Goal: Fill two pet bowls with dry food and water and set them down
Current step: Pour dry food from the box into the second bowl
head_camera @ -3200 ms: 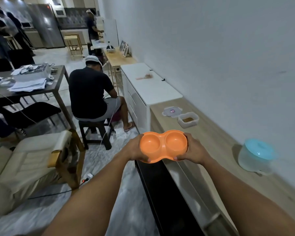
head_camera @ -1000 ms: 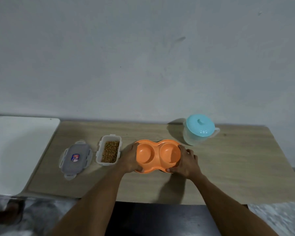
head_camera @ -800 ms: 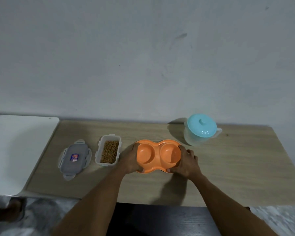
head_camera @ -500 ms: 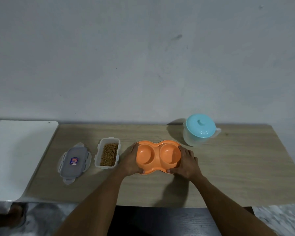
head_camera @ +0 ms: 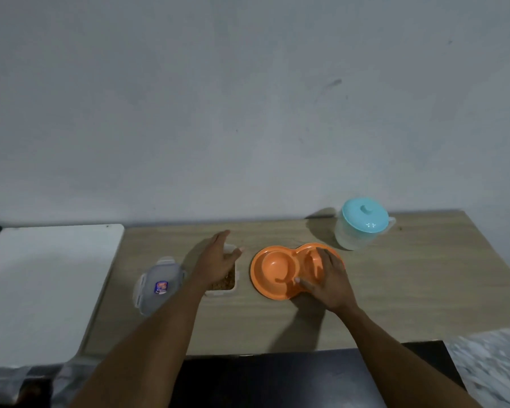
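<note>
An orange double pet bowl (head_camera: 277, 269) rests on the wooden table (head_camera: 395, 290), both cups empty. My right hand (head_camera: 326, 279) lies over its right cup, fingers spread and blurred, holding nothing that I can see. My left hand (head_camera: 218, 257) hovers open above a clear container of brown dry food (head_camera: 227, 282), covering most of it. The container's grey lid (head_camera: 158, 285) lies flat to its left. A clear water jug with a turquoise lid (head_camera: 362, 223) stands at the back right, near the wall.
A white cabinet top (head_camera: 42, 284) adjoins the table on the left. A plain grey wall runs directly behind. A dark surface (head_camera: 277, 378) lies below the table's front edge, with marbled floor at the lower right.
Both hands have let go of the bowl, which now sits on the table. My left hand has moved left over the food container. My right hand has shifted onto the right cup.
</note>
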